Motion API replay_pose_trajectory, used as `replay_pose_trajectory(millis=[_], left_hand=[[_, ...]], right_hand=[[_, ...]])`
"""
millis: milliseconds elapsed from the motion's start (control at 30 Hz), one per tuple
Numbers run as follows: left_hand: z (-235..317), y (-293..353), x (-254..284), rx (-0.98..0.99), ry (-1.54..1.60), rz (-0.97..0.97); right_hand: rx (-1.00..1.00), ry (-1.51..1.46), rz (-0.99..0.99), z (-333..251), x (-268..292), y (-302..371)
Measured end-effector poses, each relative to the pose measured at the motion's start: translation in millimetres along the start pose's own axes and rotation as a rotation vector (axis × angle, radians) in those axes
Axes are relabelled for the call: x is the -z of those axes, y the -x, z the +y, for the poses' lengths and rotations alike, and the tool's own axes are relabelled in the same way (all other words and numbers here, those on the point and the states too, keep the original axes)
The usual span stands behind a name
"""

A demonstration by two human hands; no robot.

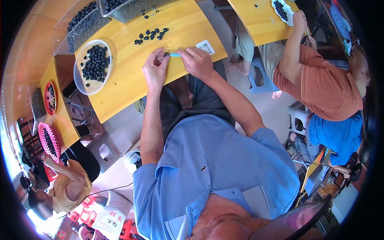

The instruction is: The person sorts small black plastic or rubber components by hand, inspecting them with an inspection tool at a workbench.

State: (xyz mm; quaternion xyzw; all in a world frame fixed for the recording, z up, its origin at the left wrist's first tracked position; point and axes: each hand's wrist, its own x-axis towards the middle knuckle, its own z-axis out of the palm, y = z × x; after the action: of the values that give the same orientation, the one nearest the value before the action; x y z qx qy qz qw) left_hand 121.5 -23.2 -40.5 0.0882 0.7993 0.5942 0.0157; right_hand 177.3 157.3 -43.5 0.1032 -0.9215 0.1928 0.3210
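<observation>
Over the wooden table, my left hand (155,69) pinches a small dark ball (166,54) between thumb and fingertips. My right hand (197,62) grips a thin light-blue stick tool (175,55), whose tip points left and meets or nearly meets the ball. A loose group of similar dark balls (152,35) lies on the table beyond my hands, with dark crumbs scattered nearer to me. Left of my hands, a clear round tub (77,72) holds a heap of such balls. What exactly the balls are is too small to tell.
Clear bins (82,32) of dark balls stand along the table's far left edge. A white printed label (205,47) lies right of my hands. A person in a rust-coloured shirt (320,84) works at the right table; another person (74,186) sits lower left, near a pink basket (43,136).
</observation>
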Motion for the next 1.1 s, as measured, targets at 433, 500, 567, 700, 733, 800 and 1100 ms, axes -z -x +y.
replay_pose_trajectory(millis=[433, 500, 567, 700, 733, 800, 1100], left_hand=[[-4.7, 0.5, 1.7, -0.03, 0.126, -0.04], [-3.6, 1.0, 2.0, -0.025, 0.135, -0.045], [-2.3, 1.8, 1.8, -0.025, 0.168, -0.043], [-8.8, 4.1, 4.0, -0.039, 0.286, -0.008], [-8.3, 4.5, 4.2, -0.041, 0.284, -0.005], [-6.8, 4.1, 5.7, -0.033, 0.352, 0.057], [-4.8, -27.9, 137.0, -0.275, -0.259, 0.544]], right_hand=[[0.017, 0.025, -0.005, 0.7, -1.4, 0.6], [0.014, 0.024, -0.008, 0.9, -1.3, 1.1], [0.012, 0.024, -0.011, 1.0, -1.3, 0.4], [-0.059, 0.059, -0.024, -1.1, -3.1, -2.6], [-0.056, 0.063, -0.01, -1.6, -4.0, -3.2], [-0.05, 0.054, -0.018, -2.6, -4.6, -4.4], [-0.049, 0.049, 0.002, -0.6, 0.4, -1.7]])
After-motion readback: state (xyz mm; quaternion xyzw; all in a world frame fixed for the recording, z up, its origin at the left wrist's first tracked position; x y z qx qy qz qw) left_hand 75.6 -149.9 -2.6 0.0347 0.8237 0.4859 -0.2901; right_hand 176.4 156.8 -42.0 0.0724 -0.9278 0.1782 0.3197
